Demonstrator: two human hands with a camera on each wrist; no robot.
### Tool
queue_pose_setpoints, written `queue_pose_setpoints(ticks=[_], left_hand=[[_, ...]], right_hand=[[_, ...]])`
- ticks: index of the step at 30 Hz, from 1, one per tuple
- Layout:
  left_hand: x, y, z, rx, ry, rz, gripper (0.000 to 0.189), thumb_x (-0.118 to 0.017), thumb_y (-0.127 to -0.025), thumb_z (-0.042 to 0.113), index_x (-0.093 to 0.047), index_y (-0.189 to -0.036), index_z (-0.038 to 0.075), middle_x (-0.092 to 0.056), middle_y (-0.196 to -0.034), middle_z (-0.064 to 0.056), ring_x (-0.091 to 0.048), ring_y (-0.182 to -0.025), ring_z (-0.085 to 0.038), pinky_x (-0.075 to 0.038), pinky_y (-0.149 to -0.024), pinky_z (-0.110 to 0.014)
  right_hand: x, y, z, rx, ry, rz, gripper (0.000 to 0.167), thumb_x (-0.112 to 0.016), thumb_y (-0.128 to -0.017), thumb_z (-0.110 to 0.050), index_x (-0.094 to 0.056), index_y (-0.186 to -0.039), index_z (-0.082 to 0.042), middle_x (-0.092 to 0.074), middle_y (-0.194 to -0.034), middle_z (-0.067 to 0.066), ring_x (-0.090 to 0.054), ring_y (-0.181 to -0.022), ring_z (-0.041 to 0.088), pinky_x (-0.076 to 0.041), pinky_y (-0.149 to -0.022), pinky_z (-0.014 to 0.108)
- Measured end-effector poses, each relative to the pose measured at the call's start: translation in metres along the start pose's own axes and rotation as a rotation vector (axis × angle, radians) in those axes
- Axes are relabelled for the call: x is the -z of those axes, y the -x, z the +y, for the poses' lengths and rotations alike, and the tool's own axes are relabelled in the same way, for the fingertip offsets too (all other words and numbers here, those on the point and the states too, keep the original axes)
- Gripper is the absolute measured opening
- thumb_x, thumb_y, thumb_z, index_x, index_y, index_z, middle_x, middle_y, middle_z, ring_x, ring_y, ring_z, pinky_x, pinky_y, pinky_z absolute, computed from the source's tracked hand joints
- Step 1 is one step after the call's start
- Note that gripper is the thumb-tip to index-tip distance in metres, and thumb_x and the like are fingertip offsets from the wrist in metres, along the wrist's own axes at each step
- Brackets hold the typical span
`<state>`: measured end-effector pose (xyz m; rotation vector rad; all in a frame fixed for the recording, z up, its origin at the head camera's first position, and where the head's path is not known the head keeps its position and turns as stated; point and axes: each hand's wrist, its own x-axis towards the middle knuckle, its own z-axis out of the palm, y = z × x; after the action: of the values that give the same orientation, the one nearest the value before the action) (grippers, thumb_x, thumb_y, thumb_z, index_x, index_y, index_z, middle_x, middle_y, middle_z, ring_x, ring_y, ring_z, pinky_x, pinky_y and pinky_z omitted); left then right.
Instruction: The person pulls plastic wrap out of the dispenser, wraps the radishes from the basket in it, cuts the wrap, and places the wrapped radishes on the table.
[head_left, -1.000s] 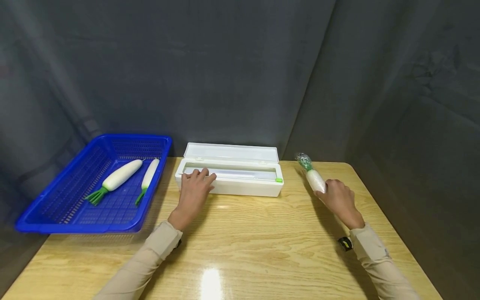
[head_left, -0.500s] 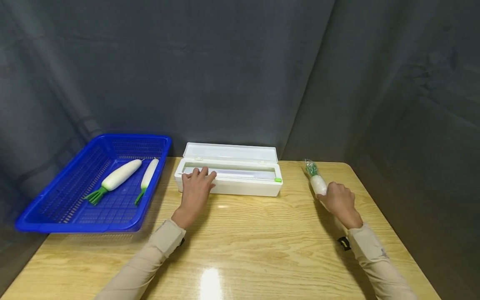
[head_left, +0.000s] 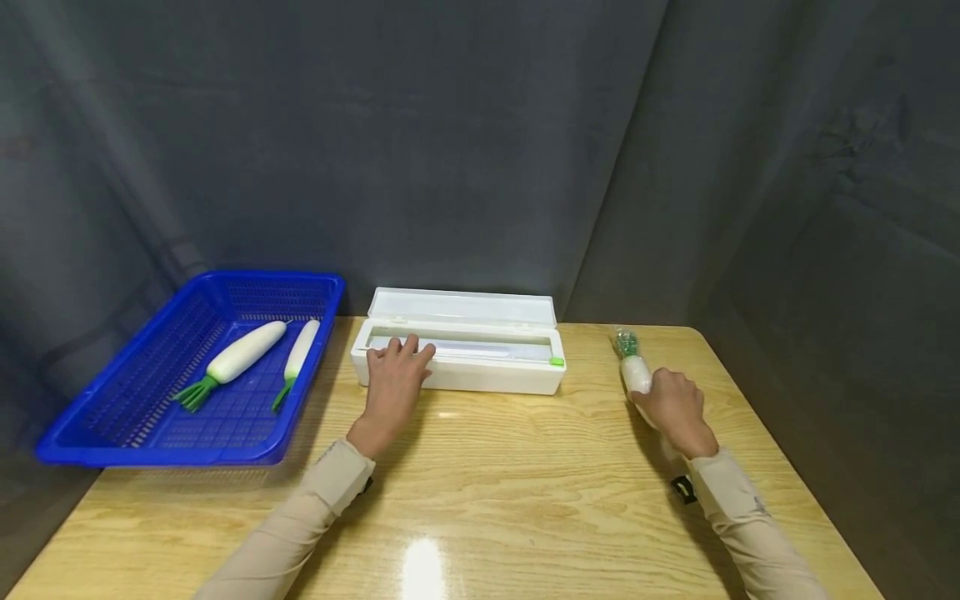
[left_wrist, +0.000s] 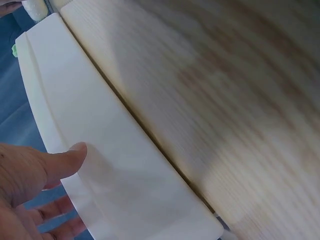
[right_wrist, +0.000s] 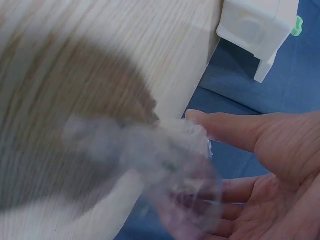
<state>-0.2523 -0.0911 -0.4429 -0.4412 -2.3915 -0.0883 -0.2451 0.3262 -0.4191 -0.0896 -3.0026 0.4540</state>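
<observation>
My right hand [head_left: 673,408] grips a white radish [head_left: 636,375] wrapped in clear film, its green top pointing away over the table's right side. In the right wrist view the loose film [right_wrist: 170,165] crumples in front of the fingers, and the thumb lies against the wrapped end. My left hand [head_left: 392,379] holds the front edge of a white cling film dispenser [head_left: 491,379]. Its thumb [left_wrist: 72,159] presses the front wall, while the other fingers reach over the rim. The lid [head_left: 465,307] is tipped back, and a green slide cutter [head_left: 557,362] sits at the right end.
A blue plastic basket [head_left: 157,456] stands on the left with a larger white radish [head_left: 247,350] and a smaller one [head_left: 302,350] inside, both with green tops. Grey curtains [head_left: 465,150] hang behind and on both sides of the wooden table [head_left: 510,483].
The wrapped radish has swung slightly, its green top shifting right and lower, with my right hand a little lower too. My left hand has stayed on the dispenser.
</observation>
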Motion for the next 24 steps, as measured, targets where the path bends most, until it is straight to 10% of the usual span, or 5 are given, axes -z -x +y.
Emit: queue_pose_setpoints(ticks=[14,24], left_hand=[[0.000,-0.001,0.001,0.022,-0.038,-0.008,0.033,-0.088,-0.083,0.020,-0.062,-0.100,0.011,-0.057,-0.093,-0.011,-0.055,-0.086,-0.035,-0.046,-0.072,-0.052],[-0.004,0.000,0.002,0.010,-0.046,0.029,0.033,-0.088,-0.083,0.020,-0.061,-0.098,0.011,-0.056,-0.092,-0.010,-0.055,-0.084,-0.033,-0.045,-0.072,-0.050]], right_hand=[[-0.007,0.004,0.000,-0.035,-0.012,-0.052,0.051,-0.076,-0.095,-0.034,-0.062,-0.094,0.015,-0.065,-0.080,0.028,-0.065,-0.071,0.044,-0.050,-0.060,0.053],[-0.008,0.003,-0.011,0.072,0.017,0.074,0.049,-0.078,-0.095,-0.022,-0.058,-0.105,0.021,-0.059,-0.089,0.035,-0.062,-0.077,0.052,-0.053,-0.061,0.062]])
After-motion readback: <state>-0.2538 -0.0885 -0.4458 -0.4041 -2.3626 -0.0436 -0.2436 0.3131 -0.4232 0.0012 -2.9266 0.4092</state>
